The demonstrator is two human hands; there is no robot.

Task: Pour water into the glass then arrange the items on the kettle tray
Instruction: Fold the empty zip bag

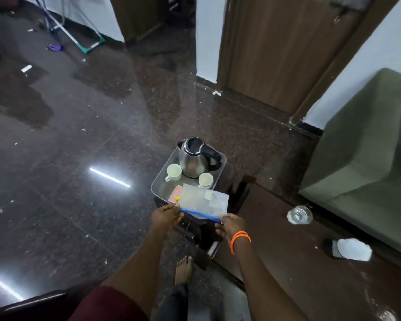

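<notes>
Both hands are closed on a clear zip bag (204, 202): the left hand (166, 217) pinches one end of its blue seal strip, the right hand (229, 225), with orange bands at the wrist, pinches the other end. The bag stretches flat between them and reaches forward over the near end of the tray (156, 184), which sits on a small dark table (239, 193) just ahead of the hands.

On the tray, beyond the bag, stands the kettle (196, 157), with one cup (173, 172) to its left and another cup (206, 180) nearer the right hand. A pinkish packet (174, 194) lies under the bag's left corner. The glass (299, 214) stands on the floor, well to the right of the right hand, and looks to hold water, so the pour seems done and the arranging is in hand.

The bag looks light, limp and slippery; what is inside is too blurred to tell. It will likely sag and slide if held at one corner, so the stiffer seal strip, gripped at both ends as now, is the sound hold. The glass is fragile and probably wet and heavier than it looks; it is best taken around its middle with a full hand, kept upright. The cups are light but chip easily, and their handles offer the sure grip.
</notes>
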